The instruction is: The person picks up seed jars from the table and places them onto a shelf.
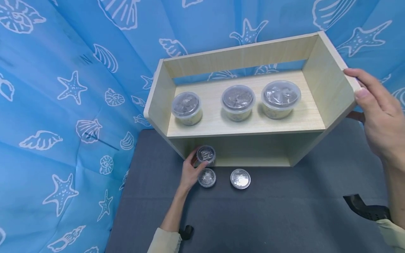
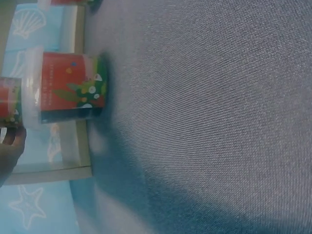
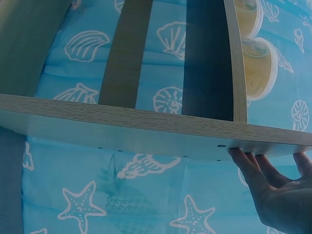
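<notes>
My left hand (image 1: 190, 172) grips a small round tub (image 1: 206, 154) with a clear lid, at the lower left opening of a wooden shelf (image 1: 243, 137). A lidded tub (image 1: 207, 178) stands just in front of it on the dark cloth; in the left wrist view this tub (image 2: 70, 85) shows a red label with flowers, and the held tub (image 2: 9, 100) is partly cut off. My right hand (image 1: 384, 119) holds the shelf's right side panel near its upper front corner. The right wrist view shows fingertips (image 3: 236, 152) touching that panel's outer face.
Three larger lidded tubs (image 1: 238, 102) stand on the upper board. Another small tub (image 1: 240, 179) sits on the dark cloth (image 1: 269, 218) in front of the shelf. A blue curtain (image 1: 79, 116) with shell prints hangs behind and to the left.
</notes>
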Demonstrator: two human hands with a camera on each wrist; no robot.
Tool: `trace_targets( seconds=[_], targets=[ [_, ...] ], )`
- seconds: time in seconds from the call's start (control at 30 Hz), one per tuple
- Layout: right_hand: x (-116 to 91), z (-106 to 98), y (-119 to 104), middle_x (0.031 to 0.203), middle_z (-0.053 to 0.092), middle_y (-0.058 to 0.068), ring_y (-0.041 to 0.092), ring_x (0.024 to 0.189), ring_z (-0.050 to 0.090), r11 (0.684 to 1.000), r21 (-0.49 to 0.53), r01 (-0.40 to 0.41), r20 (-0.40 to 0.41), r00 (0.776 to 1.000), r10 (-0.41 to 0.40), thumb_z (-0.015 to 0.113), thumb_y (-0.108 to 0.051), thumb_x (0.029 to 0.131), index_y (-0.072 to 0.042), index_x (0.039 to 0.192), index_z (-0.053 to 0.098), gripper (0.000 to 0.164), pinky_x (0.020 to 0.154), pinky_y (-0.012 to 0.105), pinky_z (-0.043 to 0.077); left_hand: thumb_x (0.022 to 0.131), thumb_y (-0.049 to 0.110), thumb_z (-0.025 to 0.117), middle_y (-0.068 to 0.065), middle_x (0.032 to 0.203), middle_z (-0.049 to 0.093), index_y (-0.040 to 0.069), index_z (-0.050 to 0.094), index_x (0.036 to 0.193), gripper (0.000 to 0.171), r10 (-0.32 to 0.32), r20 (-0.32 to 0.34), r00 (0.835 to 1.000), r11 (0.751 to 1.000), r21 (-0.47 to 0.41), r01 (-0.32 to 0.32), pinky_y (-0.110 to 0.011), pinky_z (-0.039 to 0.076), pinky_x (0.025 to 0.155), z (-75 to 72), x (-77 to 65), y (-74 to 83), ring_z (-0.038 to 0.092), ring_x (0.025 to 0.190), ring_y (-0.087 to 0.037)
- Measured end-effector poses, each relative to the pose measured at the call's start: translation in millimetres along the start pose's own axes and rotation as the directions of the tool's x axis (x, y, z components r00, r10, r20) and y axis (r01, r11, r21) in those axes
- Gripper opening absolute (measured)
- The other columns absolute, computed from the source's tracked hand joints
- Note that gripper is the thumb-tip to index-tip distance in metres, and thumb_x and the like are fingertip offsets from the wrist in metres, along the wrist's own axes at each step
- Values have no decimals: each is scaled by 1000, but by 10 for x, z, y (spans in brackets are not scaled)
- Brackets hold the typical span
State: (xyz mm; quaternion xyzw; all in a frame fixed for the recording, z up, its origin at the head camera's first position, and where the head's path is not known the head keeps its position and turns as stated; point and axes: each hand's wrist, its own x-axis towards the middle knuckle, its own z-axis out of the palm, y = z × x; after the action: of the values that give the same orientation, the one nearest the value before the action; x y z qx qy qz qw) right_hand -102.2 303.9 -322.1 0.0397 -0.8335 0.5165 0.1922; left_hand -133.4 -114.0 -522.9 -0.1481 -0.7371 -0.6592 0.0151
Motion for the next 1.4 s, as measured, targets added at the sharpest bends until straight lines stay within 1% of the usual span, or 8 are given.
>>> trace_targets(
  seconds=[0.2, 0.3, 0.43, 0.77, 1.0, 1.13, 1.23, 1.4],
  targets=[
    [0, -8, 3, 156, 33, 6, 20, 130, 38, 1000, -16, -8, 0, 1000, 8, 33, -19, 109, -24, 156, 32, 47, 117, 52, 20, 86, -15, 66, -34, 142, 43, -17, 37, 142, 63, -4, -23, 1000, 997, -77, 2, -42, 38, 110, 20, 9, -105, 44, 131, -46],
    [-2, -12, 4, 156, 33, 6, 19, 130, 38, 1000, -19, -11, 2, 1000, 11, 32, -19, 109, -24, 156, 32, 47, 117, 51, 21, 85, -16, 66, -34, 145, 40, -18, 37, 142, 64, -26, -22, 999, 995, -94, 23, -47, 35, 111, 30, 0, -153, 42, 133, -46],
    [1, -17, -2, 157, 33, 5, 19, 130, 38, 1000, -19, -18, 2, 1000, 18, 33, -19, 109, -25, 156, 32, 47, 117, 52, 20, 84, -17, 66, -35, 147, 35, -19, 35, 142, 66, -60, -11, 998, 990, -130, 58, -50, 32, 112, 47, -10, -210, 39, 135, -46],
    [-1, -20, 2, 157, 33, 4, 17, 129, 38, 1000, -28, -8, 10, 1000, 8, 33, -17, 109, -24, 156, 31, 48, 117, 46, 23, 88, -17, 62, -35, 147, 37, -17, 30, 146, 65, -135, -50, 990, 969, -216, 122, -42, 35, 112, 96, 3, -336, 37, 137, -46],
    [15, -7, -5, 156, 34, 5, 18, 128, 39, 1000, -16, 3, 7, 1000, -3, 34, -15, 109, -24, 156, 32, 48, 116, 44, 26, 91, -14, 60, -35, 146, 38, -15, 28, 148, 65, -171, -41, 984, 966, -203, 160, -33, 40, 108, 99, -22, -408, 38, 136, -45],
    [21, 2, -15, 154, 35, 6, 20, 128, 40, 1000, -1, 3, -13, 1000, -3, 35, -16, 108, -23, 155, 34, 47, 116, 50, 23, 94, -9, 59, -34, 147, 38, -13, 25, 149, 65, -188, -36, 981, 966, -189, 178, -28, 40, 108, 89, -28, -422, 37, 137, -43],
    [19, 6, -14, 154, 35, 7, 21, 129, 40, 1000, 7, 6, -23, 1000, -5, 35, -17, 108, -22, 155, 35, 47, 115, 54, 21, 95, -7, 58, -34, 148, 37, -12, 23, 151, 66, -202, -30, 979, 963, -187, 193, -29, 38, 109, 87, -21, -433, 36, 139, -42],
    [14, 16, -4, 154, 35, 6, 20, 128, 41, 1000, -2, 5, -20, 1000, -5, 34, -18, 108, -23, 155, 35, 47, 115, 50, 24, 96, -6, 58, -31, 149, 37, -9, 24, 152, 66, -175, -50, 983, 973, -163, 165, -25, 38, 108, 90, -21, -649, 36, 140, -39]
  ],
)
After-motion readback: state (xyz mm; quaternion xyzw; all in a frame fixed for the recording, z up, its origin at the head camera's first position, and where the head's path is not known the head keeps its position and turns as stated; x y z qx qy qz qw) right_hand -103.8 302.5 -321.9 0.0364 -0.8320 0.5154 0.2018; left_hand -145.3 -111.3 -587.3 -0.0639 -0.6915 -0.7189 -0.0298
